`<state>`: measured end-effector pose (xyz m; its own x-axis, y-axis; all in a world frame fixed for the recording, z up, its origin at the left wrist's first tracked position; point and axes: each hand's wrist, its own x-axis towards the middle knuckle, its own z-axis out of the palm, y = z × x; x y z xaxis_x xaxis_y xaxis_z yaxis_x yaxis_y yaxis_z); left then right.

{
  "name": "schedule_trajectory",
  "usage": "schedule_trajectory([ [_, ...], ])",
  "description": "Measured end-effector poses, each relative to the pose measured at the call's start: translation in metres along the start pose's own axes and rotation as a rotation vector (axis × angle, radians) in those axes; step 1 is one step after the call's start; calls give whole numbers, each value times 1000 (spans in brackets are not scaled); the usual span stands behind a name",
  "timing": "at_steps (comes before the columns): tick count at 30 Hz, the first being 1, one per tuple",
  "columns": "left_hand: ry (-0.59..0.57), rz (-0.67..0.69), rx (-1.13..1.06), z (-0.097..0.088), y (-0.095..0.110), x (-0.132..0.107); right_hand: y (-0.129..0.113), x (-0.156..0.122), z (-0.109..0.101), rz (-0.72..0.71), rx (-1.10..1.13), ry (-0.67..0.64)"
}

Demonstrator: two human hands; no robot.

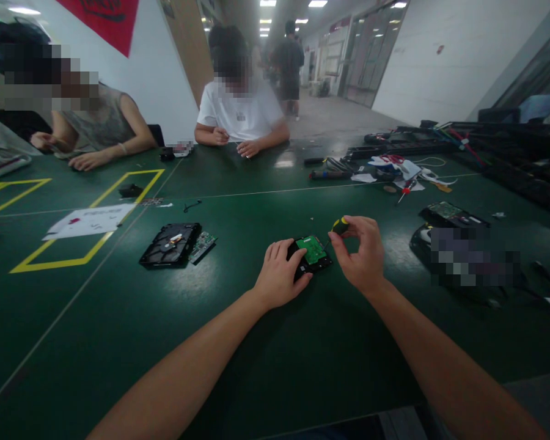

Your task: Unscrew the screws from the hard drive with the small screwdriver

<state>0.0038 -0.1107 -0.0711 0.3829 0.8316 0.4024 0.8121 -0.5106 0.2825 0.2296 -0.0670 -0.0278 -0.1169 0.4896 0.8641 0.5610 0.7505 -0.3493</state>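
A small black hard drive [312, 256] with a green circuit board on top lies on the green table [238, 330] in front of me. My left hand [280, 275] rests on the drive's left side, fingers curled over its edge and holding it down. My right hand [363, 250] pinches a screwdriver [340, 227] with a yellow and black handle. The screwdriver's tip points down-left at the drive's far right corner.
Another black hard drive [170, 244] with a loose green board [202, 247] lies to the left, near a white sheet [89, 220]. More drives [453, 215] and tools [394, 168] lie at the right. Two people sit at the table's far side.
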Motion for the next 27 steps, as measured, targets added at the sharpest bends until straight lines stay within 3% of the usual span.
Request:
schedule_trajectory([
  [27,0,-5,6,-1,2,0,3,-1,-2,46,17,-5],
])
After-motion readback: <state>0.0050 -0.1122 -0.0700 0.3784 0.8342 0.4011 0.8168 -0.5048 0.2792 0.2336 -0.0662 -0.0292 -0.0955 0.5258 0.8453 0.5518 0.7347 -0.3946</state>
